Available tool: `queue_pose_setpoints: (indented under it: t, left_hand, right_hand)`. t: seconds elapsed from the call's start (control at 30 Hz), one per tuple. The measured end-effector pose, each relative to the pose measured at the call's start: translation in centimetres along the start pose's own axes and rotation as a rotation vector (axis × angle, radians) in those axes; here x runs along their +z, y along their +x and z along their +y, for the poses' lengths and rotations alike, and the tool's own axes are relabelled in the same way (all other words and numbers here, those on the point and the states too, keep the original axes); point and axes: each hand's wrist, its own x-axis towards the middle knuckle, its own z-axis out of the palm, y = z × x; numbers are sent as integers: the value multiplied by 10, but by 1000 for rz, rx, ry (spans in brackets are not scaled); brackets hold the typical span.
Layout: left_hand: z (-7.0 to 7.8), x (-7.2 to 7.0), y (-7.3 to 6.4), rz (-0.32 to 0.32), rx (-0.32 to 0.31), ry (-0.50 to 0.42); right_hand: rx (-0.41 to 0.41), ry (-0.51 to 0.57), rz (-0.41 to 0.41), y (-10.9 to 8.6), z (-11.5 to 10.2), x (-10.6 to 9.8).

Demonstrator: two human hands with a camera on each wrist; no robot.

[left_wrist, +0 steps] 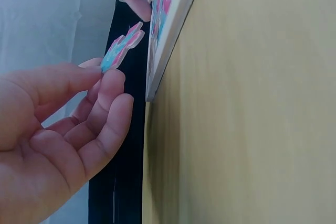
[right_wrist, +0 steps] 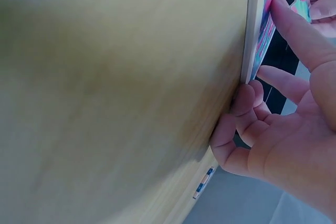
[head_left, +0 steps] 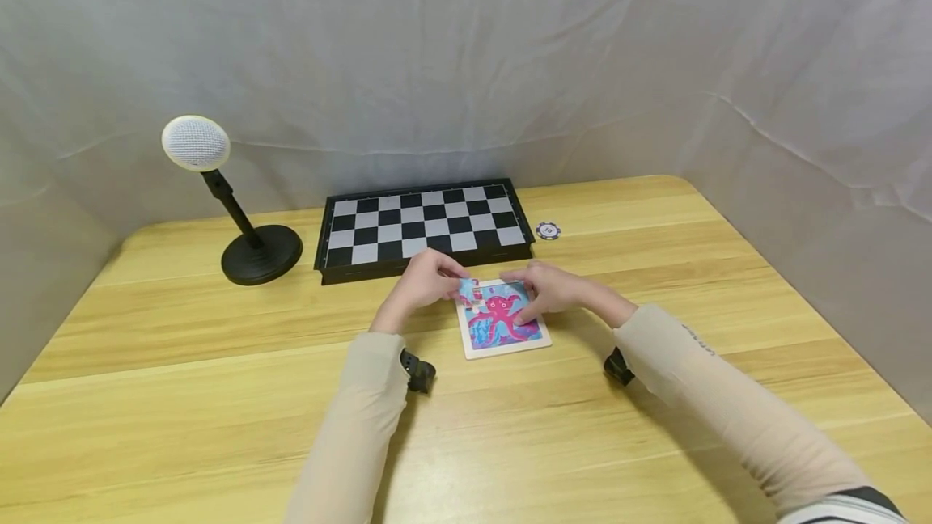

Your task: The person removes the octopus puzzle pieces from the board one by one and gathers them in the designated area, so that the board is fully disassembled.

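Observation:
A jigsaw puzzle (head_left: 501, 310) of a pink octopus on blue lies in a pale tray (head_left: 508, 352) at the middle of the table. Thumb and fingertips of my left hand (head_left: 425, 283) pinch a blue and pink puzzle piece (left_wrist: 122, 50), raised at a tilt over the tray's upper left corner. There the puzzle shows a pale gap. On the right side my right hand (head_left: 559, 289) holds the tray: the thumb presses on the picture, and curled fingers (right_wrist: 243, 99) rest against the tray's edge near the tabletop.
Behind the tray stands a black-framed checkered board (head_left: 425, 221), close to the left hand. A poker chip (head_left: 548, 230) lies right of the board. At the back left is a round-headed stand (head_left: 262, 255) on a black base. Pale curtains (head_left: 466, 63) surround the wooden table (head_left: 510, 451).

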Motion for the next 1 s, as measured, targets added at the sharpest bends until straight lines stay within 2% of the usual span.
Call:
queue_pose_setpoints:
  t: [0.3,0.5,0.73,0.87,0.9,1.0]
  left_hand:
    - [-6,-12,-8,15,-16,6]
    - [-9,-22,-14,24,-18,4]
    - [-20,-34,-24,51,-41,-8]
    - [-27,-43,-30,66,-50,-14]
    - [-29,-45,-31,69,-47,-11]
    - [-34,-52,-35,80,-50,-7]
  right_hand:
    - [27,1,2,1,0,0]
    - [13,-15,6,-2,0,0]
    - [19,3,7,-1,2,2]
    - [-7,45,17,-5,2,0]
    - [-41,54,25,-3,9,2]
    - [-74,62,26,-5,10,0]
